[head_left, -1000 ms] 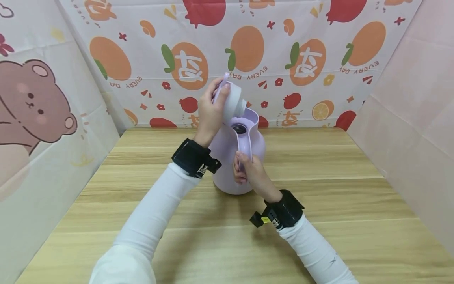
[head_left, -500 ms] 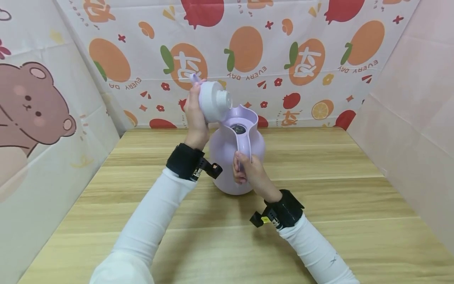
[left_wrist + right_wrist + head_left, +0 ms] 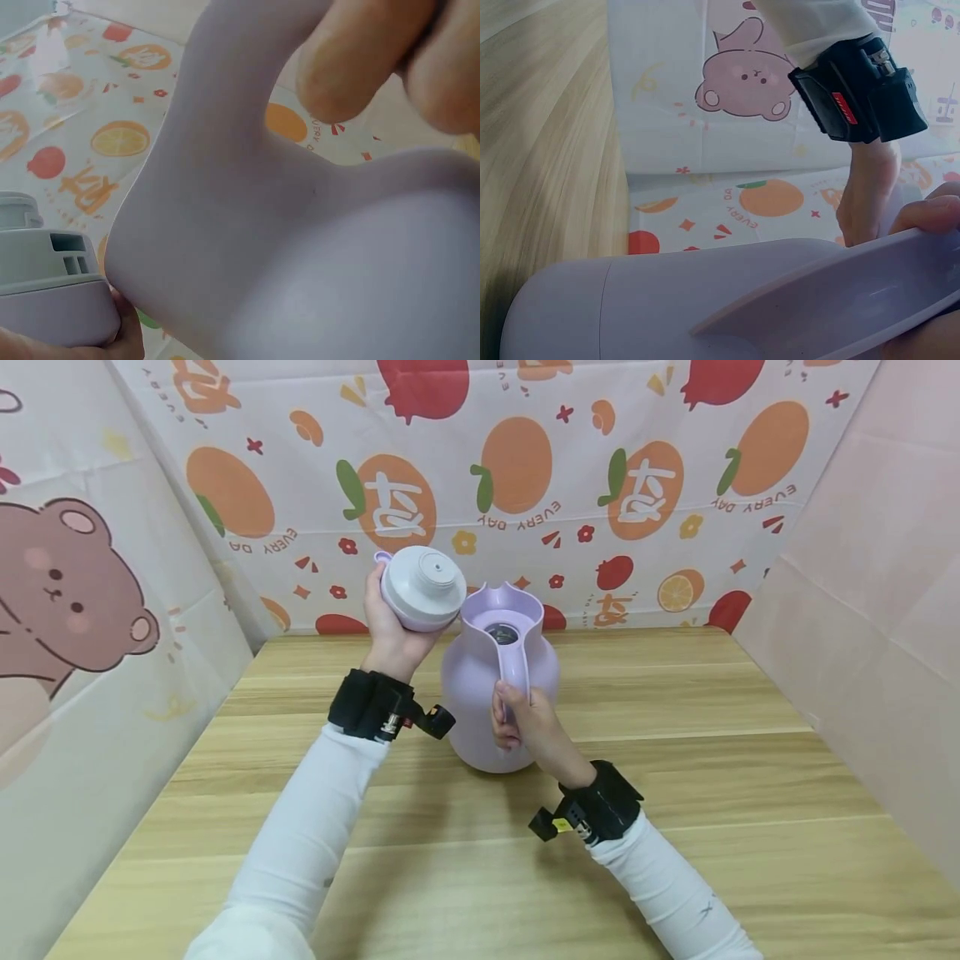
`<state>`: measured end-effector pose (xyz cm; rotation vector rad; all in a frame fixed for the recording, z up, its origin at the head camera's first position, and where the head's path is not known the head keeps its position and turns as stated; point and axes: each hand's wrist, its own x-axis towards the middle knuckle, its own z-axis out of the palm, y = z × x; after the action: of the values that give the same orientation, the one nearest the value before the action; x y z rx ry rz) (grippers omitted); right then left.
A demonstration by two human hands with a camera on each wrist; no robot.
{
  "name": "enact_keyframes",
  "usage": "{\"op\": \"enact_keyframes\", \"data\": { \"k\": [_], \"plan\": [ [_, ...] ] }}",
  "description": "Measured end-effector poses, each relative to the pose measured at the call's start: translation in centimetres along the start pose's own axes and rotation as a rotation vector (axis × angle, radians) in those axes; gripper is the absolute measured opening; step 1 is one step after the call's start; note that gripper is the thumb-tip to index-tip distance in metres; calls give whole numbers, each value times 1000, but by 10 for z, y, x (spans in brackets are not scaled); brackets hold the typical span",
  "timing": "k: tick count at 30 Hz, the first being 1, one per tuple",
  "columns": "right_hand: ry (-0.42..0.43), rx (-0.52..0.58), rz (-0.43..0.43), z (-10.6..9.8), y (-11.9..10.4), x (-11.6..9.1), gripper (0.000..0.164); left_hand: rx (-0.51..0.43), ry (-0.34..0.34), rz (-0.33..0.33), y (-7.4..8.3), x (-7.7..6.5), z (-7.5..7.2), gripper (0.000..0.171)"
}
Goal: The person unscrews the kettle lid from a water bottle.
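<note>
A lilac thermos jug (image 3: 480, 693) stands upright on the table, its round dark mouth showing inside the spouted collar. My right hand (image 3: 536, 722) grips the jug's handle (image 3: 513, 664), fingers wrapped round it. Just left of the collar, my left hand (image 3: 393, 639) holds the jug's lid (image 3: 423, 585), a pale grey-white stopper with a lilac rim and small loop. The lid is tilted so its underside faces the head camera. In the left wrist view the lid (image 3: 45, 277) sits at lower left, beside the large jug body (image 3: 247, 247). The right wrist view shows the jug's side (image 3: 667, 300) up close.
The jug stands toward the back of a wood-grain table (image 3: 637, 860). A fruit-print cloth (image 3: 570, 468) hangs behind it. Another cloth with a bear (image 3: 75, 585) covers the left side, and a pale one (image 3: 862, 610) covers the right.
My left hand has moved the lid left and down, away from above the jug's mouth, and turned its underside toward the head camera. The jug and right hand have stayed put.
</note>
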<state>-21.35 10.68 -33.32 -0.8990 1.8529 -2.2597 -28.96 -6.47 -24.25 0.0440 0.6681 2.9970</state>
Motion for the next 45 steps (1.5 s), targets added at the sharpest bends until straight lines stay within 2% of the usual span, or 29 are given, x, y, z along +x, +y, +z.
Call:
{"op": "enact_keyframes", "data": {
  "k": [7, 13, 18, 27, 33, 39, 45],
  "plan": [
    [-2, -1, -2, -1, 2, 0, 34, -153, -14, -92, 4, -1, -11, 45],
    [11, -9, 4, -1, 1, 0, 35, -224, -7, -126, 8, -1, -21, 47],
    [15, -11, 4, -1, 0, 0, 36, -308, -30, -156, 10, -2, -32, 48],
    [8, -5, 8, 0, -1, 0, 34, -442, -20, -249, 11, -18, -53, 50],
    [9, -13, 2, 0, 0, 1, 33, -460, -31, -258, 13, -24, -70, 50],
    [5, -24, 4, -1, 2, 1, 34, -494, 43, -255, 15, -28, -93, 49],
    [4, -20, 0, -2, 2, 1, 33, -516, 84, -243, 17, -29, -107, 49]
  ]
}}
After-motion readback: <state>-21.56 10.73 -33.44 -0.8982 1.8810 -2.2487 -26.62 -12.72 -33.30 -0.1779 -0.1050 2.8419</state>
